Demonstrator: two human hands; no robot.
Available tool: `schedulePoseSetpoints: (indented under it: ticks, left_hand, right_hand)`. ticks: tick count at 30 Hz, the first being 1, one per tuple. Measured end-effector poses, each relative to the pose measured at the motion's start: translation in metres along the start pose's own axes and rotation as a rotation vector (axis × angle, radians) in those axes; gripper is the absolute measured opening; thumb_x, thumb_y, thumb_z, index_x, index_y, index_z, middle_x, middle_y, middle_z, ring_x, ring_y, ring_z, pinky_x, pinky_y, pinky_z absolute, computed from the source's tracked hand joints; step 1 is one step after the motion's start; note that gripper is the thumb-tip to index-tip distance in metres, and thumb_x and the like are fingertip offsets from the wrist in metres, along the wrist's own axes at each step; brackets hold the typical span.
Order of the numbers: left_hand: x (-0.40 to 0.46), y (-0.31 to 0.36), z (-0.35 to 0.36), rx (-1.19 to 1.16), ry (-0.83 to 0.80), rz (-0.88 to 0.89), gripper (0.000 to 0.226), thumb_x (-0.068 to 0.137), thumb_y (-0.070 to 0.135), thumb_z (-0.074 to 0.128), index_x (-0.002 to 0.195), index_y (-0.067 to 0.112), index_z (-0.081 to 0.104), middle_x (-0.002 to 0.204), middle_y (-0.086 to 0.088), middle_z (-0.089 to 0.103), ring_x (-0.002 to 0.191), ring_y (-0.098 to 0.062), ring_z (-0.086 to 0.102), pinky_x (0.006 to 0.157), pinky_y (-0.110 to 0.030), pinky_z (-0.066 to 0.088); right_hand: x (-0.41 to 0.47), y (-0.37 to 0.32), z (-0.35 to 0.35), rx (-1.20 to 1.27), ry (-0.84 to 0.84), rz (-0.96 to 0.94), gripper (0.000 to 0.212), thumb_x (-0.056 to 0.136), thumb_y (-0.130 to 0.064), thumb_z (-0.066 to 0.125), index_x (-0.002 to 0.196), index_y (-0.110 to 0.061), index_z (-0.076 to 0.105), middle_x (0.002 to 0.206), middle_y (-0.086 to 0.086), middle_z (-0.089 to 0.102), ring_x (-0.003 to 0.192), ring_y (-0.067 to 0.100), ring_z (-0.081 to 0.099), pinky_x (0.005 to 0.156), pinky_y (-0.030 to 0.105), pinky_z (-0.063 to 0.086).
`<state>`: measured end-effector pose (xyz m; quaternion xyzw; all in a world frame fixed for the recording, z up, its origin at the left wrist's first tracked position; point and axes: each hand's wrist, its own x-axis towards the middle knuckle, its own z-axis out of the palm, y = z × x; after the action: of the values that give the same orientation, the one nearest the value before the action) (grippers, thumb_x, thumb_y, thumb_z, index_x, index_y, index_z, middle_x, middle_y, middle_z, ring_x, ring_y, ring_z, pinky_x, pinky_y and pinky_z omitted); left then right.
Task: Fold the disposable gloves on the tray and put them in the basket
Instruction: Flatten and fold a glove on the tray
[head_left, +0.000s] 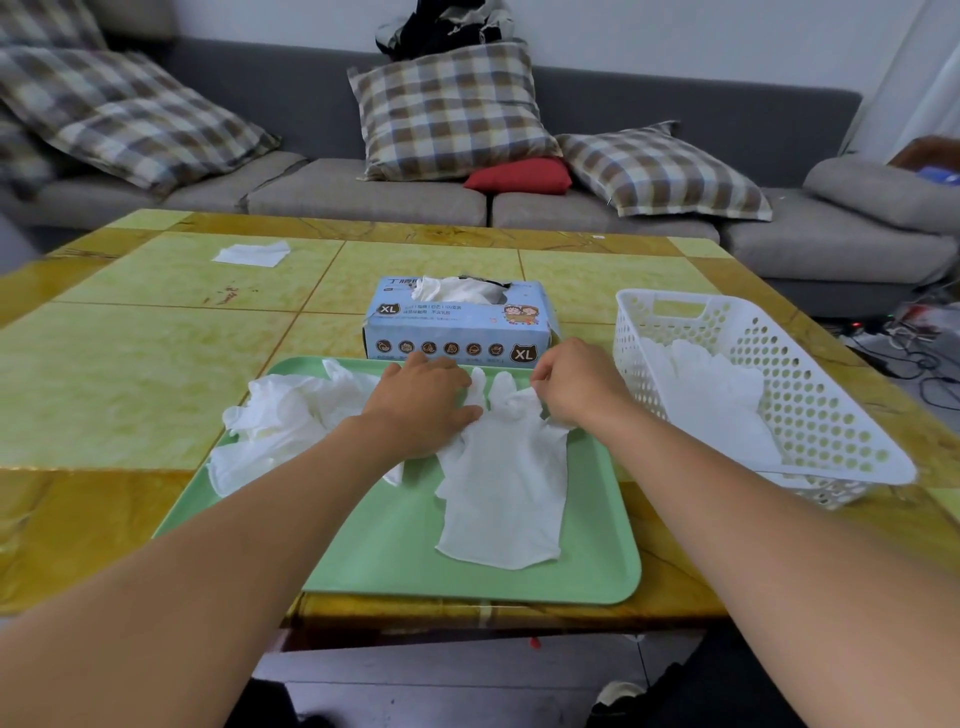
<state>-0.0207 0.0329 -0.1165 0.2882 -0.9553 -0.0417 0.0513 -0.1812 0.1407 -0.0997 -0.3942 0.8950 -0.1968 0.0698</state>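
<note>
Yellow and green tiles cover the table, on which a green tray is set at the near edge. One white glove is laid flat on the right half of the tray, cuff toward the viewer and fingers pointing away. Its left side is pressed down by the left hand, whose fingers are held straight and flat. A fingertip of the glove is pinched by the right hand, with the other fingers curled in. A crumpled heap of gloves is piled on the left part of the tray, partly hidden by the left forearm. Just right of the tray, a white perforated basket is seen with gloves already lying inside. Behind the tray stands a blue glove box marked XL. A white sheet lies far back on the table, and a grey sofa with checked cushions is seen beyond.
</note>
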Motion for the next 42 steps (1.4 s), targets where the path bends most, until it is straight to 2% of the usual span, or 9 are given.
schedulePoseSetpoints:
  ticks: [8,13,16,20,28,33,36,39,42]
  left_hand:
    - [-0.011,-0.008,-0.001,0.003,-0.099,0.136,0.06,0.093,0.062,0.054,0.144,0.032,0.048,0.145,0.012,0.051,0.125,-0.023,0.04,0.105,-0.043,0.035]
    - [-0.012,-0.008,0.001,0.005,-0.116,0.136,0.058,0.094,0.062,0.051,0.144,0.032,0.048,0.143,0.012,0.053,0.123,-0.023,0.041,0.102,-0.043,0.036]
    - [-0.013,-0.008,0.0,0.029,-0.122,0.141,0.06,0.096,0.062,0.048,0.148,0.033,0.043,0.148,0.011,0.049,0.126,-0.024,0.04,0.104,-0.043,0.035]
    - [-0.013,-0.005,0.001,0.117,-0.155,0.168,0.061,0.1,0.061,0.039,0.155,0.036,0.031,0.157,0.008,0.036,0.132,-0.026,0.035,0.107,-0.044,0.032]
    - [-0.014,-0.007,-0.001,0.107,-0.163,0.164,0.064,0.1,0.062,0.039,0.156,0.032,0.03,0.159,0.008,0.034,0.134,-0.025,0.033,0.11,-0.045,0.031]
    - [-0.018,-0.036,-0.033,-0.124,0.114,0.09,0.049,0.101,0.046,0.049,0.145,0.026,0.047,0.148,0.002,0.049,0.134,-0.024,0.04,0.11,-0.046,0.036]
    - [-0.03,-0.072,-0.052,-0.248,0.193,-0.021,0.038,0.095,0.039,0.064,0.13,0.026,0.061,0.138,0.002,0.058,0.13,-0.023,0.049,0.107,-0.044,0.04]
    - [-0.057,-0.098,-0.058,-0.356,-0.018,-0.101,0.057,0.082,0.044,0.077,0.134,0.035,0.058,0.138,0.012,0.055,0.127,-0.011,0.048,0.105,-0.032,0.037]
    - [-0.076,-0.105,-0.049,-0.265,-0.229,-0.085,0.066,0.086,0.044,0.075,0.145,0.039,0.046,0.144,0.016,0.045,0.128,-0.007,0.043,0.105,-0.026,0.033]
  right_hand:
    - [0.006,-0.008,-0.005,0.187,-0.203,0.132,0.019,0.087,-0.017,0.078,0.099,-0.004,0.07,0.079,0.006,0.069,0.063,0.018,0.064,0.051,0.023,0.051]
    - [0.003,-0.016,-0.001,0.135,-0.234,0.128,0.021,0.085,-0.008,0.066,0.104,-0.002,0.074,0.099,0.014,0.076,0.089,0.027,0.074,0.077,0.037,0.062]
    - [0.005,-0.014,-0.003,0.185,-0.226,0.149,0.012,0.089,-0.005,0.056,0.079,-0.004,0.063,0.075,0.012,0.064,0.062,0.025,0.061,0.048,0.027,0.048]
    - [0.001,-0.014,-0.004,0.408,-0.263,0.185,0.017,0.094,-0.021,0.067,0.082,-0.011,0.062,0.069,0.006,0.057,0.051,0.017,0.048,0.04,0.016,0.033]
    - [0.008,-0.006,0.008,0.452,-0.022,0.217,0.026,0.081,-0.013,0.084,0.104,-0.013,0.071,0.109,0.006,0.071,0.096,0.023,0.067,0.082,0.031,0.054]
    - [0.001,-0.024,0.008,0.199,0.198,-0.068,0.017,0.088,-0.018,0.072,0.103,-0.013,0.065,0.099,-0.001,0.064,0.091,0.022,0.063,0.071,0.033,0.048]
    - [-0.018,-0.067,0.013,0.338,0.019,-0.399,0.01,0.089,-0.021,0.074,0.097,-0.016,0.074,0.085,-0.007,0.067,0.074,0.008,0.061,0.072,0.028,0.046]
    - [-0.038,-0.101,0.031,0.199,-0.297,-0.552,0.046,0.089,-0.035,0.075,0.13,-0.016,0.065,0.119,-0.002,0.065,0.098,0.014,0.061,0.086,0.031,0.046]
    - [-0.038,-0.109,0.05,0.028,-0.278,-0.579,0.034,0.085,-0.022,0.079,0.118,-0.014,0.073,0.117,0.005,0.07,0.105,0.022,0.065,0.088,0.036,0.052]
